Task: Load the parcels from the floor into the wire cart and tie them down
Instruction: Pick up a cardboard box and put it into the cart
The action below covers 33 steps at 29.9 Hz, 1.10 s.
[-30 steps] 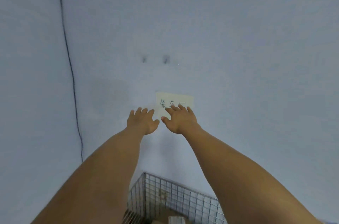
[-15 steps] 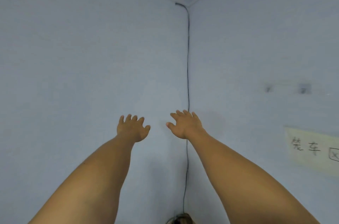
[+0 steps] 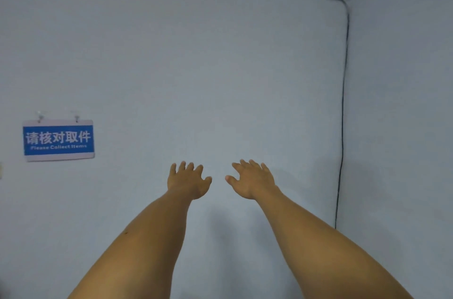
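Both arms stretched straight out, nothing held in either hand

The left hand (image 3: 188,180) and right hand (image 3: 252,180) are raised side by side at about the same height, backs turned to the camera, a clear gap left between the two thumbs. On both, the fingers are spread and only slightly bent, pointed up and forward, with each thumb angled in toward the other hand. Both forearms are bare and seen reaching up from the bottom edge, drawn closer together toward the wrists.

Head camera faces a pale wall (image 3: 220,78), tilted upward.
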Each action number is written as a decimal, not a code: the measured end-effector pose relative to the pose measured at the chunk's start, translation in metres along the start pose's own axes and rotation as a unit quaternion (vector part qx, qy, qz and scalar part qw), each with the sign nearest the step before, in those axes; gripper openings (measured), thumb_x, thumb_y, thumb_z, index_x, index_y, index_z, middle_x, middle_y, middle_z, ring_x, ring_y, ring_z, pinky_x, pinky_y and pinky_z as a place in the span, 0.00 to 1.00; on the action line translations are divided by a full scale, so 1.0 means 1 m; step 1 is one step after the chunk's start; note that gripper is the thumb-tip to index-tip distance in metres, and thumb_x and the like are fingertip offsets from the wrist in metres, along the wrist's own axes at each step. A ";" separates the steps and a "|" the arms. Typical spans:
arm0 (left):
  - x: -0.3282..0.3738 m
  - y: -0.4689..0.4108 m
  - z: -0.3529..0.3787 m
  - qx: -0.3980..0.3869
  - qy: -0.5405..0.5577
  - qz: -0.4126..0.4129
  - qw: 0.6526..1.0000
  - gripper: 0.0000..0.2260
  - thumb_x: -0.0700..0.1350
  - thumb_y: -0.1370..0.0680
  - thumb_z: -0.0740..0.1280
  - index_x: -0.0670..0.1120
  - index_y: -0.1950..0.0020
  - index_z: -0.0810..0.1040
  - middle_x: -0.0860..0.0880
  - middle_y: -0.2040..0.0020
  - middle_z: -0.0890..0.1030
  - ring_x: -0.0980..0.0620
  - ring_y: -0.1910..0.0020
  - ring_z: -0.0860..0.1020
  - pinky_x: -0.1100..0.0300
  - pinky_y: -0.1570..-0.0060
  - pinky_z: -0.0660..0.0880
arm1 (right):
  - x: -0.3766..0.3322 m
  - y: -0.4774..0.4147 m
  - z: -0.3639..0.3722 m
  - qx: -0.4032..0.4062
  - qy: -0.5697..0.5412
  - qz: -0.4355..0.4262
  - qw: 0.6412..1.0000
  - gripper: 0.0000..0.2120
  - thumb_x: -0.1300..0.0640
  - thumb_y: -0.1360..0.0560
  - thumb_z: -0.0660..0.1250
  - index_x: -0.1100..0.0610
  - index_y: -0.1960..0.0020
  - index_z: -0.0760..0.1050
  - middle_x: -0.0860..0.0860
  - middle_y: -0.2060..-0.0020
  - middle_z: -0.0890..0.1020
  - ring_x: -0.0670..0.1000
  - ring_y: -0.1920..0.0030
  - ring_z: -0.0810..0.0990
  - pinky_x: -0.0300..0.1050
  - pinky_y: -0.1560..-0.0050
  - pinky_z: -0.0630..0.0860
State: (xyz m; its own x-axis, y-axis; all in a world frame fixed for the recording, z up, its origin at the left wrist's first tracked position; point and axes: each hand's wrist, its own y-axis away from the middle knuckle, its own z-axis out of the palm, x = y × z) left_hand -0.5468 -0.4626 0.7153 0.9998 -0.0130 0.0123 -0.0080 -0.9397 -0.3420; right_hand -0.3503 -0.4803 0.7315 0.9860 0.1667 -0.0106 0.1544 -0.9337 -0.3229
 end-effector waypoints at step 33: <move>0.344 -0.320 0.085 0.028 0.131 0.375 0.917 0.31 0.65 0.16 0.44 0.53 0.15 0.54 0.48 0.15 0.54 0.44 0.16 0.50 0.42 0.19 0.42 | 0.297 -0.145 0.027 0.044 0.125 0.362 0.923 0.33 0.33 0.17 0.46 0.47 0.16 0.52 0.49 0.17 0.53 0.54 0.17 0.49 0.59 0.18 0.44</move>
State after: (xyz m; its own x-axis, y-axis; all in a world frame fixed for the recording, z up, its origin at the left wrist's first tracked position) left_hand -0.1992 -0.1375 0.7494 0.6750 -0.7374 -0.0246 -0.6843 -0.6132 -0.3947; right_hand -0.0815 -0.2862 0.7494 0.8139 -0.5797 -0.0385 -0.5460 -0.7406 -0.3917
